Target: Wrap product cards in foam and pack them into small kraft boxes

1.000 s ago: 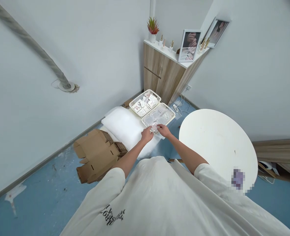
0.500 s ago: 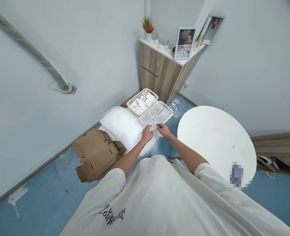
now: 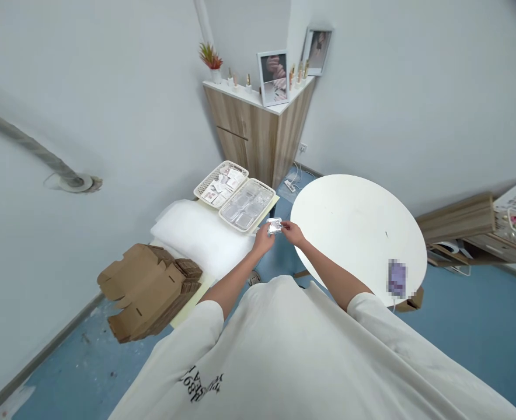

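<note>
Between my two hands is a small clear plastic case (image 3: 274,225), held above the gap beside the round table. My left hand (image 3: 264,240) grips its left side, and the fingers of my right hand (image 3: 292,233) are closed at its right edge. Its contents are too small to make out. To the left stand two white baskets: the nearer basket (image 3: 234,223) contains clear plastic cases (image 3: 250,207), while small white printed packets (image 3: 223,186) lie in the farther basket (image 3: 199,188).
A round white table (image 3: 341,219) stands at the right, bearing a pixelated purple object (image 3: 397,278). Left of me are a soft white packing bundle (image 3: 201,233) and flattened cardboard boxes (image 3: 146,286). A wooden cabinet (image 3: 258,140) fills the corner, with cables (image 3: 296,175) beside it.
My view has turned to the right, so the baskets and boxes sit farther left. The case in my hands has come away from over the nearer basket towards the table.
</note>
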{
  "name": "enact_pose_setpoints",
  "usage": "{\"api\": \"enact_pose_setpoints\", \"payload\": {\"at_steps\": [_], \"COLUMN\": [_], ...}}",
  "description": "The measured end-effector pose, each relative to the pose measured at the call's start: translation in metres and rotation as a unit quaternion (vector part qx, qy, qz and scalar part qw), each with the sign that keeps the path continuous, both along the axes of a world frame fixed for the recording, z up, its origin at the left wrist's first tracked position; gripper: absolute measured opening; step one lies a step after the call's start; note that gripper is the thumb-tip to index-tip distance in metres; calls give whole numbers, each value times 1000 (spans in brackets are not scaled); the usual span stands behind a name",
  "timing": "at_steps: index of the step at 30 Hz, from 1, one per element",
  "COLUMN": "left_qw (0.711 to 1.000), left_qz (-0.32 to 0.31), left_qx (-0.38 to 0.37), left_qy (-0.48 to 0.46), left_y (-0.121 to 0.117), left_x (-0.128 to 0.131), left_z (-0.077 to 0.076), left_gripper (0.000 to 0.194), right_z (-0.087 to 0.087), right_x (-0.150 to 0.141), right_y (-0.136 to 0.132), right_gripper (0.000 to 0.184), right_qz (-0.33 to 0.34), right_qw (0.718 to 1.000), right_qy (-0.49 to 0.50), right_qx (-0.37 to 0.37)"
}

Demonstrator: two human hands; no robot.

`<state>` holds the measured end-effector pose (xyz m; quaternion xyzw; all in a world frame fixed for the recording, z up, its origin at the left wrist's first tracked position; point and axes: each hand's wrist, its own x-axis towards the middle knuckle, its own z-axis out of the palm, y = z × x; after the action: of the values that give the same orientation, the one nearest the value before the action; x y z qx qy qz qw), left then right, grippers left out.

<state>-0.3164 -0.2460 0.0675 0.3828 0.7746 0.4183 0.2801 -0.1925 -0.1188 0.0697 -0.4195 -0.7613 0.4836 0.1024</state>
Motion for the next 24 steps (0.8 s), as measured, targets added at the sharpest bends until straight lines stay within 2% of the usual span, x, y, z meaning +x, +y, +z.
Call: {"api": "enact_pose_setpoints", "payload": {"at_steps": [7, 13, 18, 24], "left_qw": [996, 989, 980, 971], "left_qz": [-73, -119, -162, -195], "left_qx": [-43, -70, -92, -129], "left_qy": [-36, -62, -67, -46], "left_y": [34, 54, 71, 105], "left_x": [87, 144, 165, 159], "left_z": [-11, -25, -27, -33], "left_gripper": [62, 65, 64, 65], "right_z": [-2, -18, -32, -36], "right_x": [106, 178, 206, 207], "right_y": [20, 25, 31, 49], "right_gripper": [39, 42, 49, 52], "right_qz": [-42, -78, -109, -149], "right_qw": [999, 996, 991, 984], "right_qy": [-8, -23, -30, -29], "right_qx": [-21, -45, -71, -97]}}
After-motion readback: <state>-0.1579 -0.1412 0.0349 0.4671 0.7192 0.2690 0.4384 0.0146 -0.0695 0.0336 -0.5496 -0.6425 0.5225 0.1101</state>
